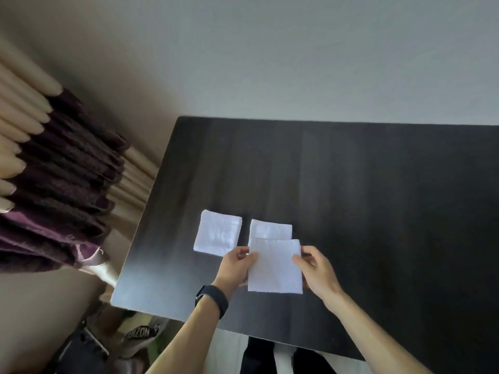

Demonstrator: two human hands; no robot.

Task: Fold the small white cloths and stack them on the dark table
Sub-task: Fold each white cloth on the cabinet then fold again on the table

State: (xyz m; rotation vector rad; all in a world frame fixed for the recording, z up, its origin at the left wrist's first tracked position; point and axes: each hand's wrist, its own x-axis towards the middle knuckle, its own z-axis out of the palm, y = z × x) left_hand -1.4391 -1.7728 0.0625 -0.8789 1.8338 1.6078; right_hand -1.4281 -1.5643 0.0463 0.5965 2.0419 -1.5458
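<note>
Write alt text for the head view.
The left hand and right hand hold a folded white cloth by its sides over a dark table. It hides the near edge of a second cloth; a third cloth lies further left. Curtains hang at left.

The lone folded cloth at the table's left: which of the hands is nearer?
Left. The left hand sits right beside the lone cloth; the right hand is across the held cloth, farther off.
</note>
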